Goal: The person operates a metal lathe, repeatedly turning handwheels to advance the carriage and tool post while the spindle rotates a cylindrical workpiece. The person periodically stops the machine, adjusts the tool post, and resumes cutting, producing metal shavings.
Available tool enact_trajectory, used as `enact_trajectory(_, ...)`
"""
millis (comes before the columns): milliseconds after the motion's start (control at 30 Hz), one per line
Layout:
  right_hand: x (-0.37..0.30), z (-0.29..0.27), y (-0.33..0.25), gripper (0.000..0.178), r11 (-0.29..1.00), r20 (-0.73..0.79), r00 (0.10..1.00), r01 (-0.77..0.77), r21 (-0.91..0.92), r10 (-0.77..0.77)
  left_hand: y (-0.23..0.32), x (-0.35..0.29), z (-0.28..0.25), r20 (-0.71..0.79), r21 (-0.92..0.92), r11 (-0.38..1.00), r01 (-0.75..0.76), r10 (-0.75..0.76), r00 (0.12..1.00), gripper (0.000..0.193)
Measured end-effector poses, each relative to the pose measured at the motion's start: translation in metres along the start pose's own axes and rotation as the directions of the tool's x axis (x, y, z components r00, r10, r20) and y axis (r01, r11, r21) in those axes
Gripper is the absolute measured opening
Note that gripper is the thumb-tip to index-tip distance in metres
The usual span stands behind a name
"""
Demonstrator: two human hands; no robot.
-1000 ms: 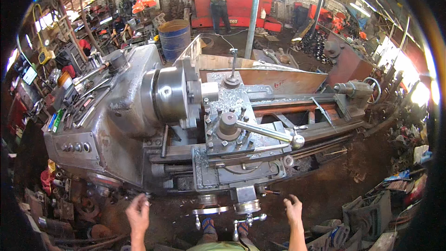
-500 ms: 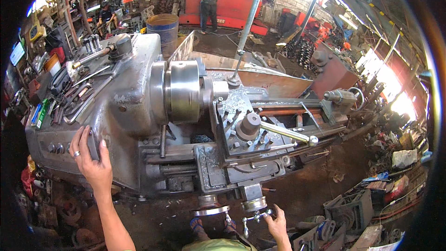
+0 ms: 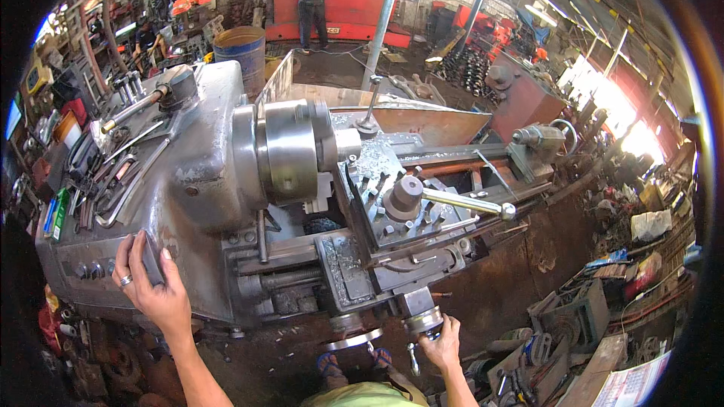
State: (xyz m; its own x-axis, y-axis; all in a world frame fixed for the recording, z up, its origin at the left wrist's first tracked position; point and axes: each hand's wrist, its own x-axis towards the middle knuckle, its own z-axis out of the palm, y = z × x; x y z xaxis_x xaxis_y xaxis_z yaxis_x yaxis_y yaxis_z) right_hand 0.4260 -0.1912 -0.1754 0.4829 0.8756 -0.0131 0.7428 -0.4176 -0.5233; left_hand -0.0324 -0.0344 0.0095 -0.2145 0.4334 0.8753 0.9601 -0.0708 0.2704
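My left hand (image 3: 160,294) is at the front edge of the lathe's headstock (image 3: 200,173), thumb and fingers closed on either side of a dark rectangular block (image 3: 153,265). At the lower middle, my right hand (image 3: 443,343) grips the cross-slide crank handle (image 3: 424,322); its palm side is hidden. A larger handwheel (image 3: 353,340) is just left of it. The shiny chuck (image 3: 290,151) holds a short round metal workpiece (image 3: 348,143). Close to that sits the tool post (image 3: 405,197) with its long clamping lever (image 3: 467,201), amid scattered metal chips.
Wrenches and hex keys (image 3: 124,188) lie on the headstock top. The tailstock (image 3: 539,136) is at the bed's far right. A blue drum (image 3: 240,53) stands behind the lathe. A person (image 3: 309,0) works by a red machine at the back. Scrap parts (image 3: 562,339) fill the right floor.
My right hand has shifted on the crank, its fingers now closer round the hub. The left hand stays on the block. The whole view has tilted and shifted slightly.
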Motion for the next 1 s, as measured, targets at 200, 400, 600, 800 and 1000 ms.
enact_trajectory(200,0.003,0.006,0.001,0.078,0.999,-0.014,0.999,-0.043,0.006,0.043,-0.002,-0.001,0.0,0.0,-0.036,0.999,0.008,-0.008,1.0,0.038)
enact_trajectory(400,0.006,0.011,0.006,0.075,1.0,-0.047,0.999,-0.001,-0.009,0.0,-0.002,-0.001,0.0,-0.003,-0.008,1.0,-0.01,0.01,1.0,0.038)
enact_trajectory(600,0.006,0.009,0.003,0.075,0.998,-0.04,0.997,-0.059,0.012,0.059,-0.005,-0.002,0.0,-0.003,-0.023,1.0,-0.009,0.009,1.0,0.036)
enact_trajectory(800,0.007,0.005,-0.001,0.074,0.995,-0.017,0.995,-0.095,0.038,0.095,-0.007,-0.002,0.0,-0.009,-0.035,0.999,-0.017,0.016,1.0,0.035)
enact_trajectory(1000,0.009,0.004,0.001,0.075,0.995,-0.011,0.995,-0.1,0.024,0.1,-0.009,-0.003,0.002,-0.021,-0.028,0.999,-0.025,0.024,0.999,0.034)
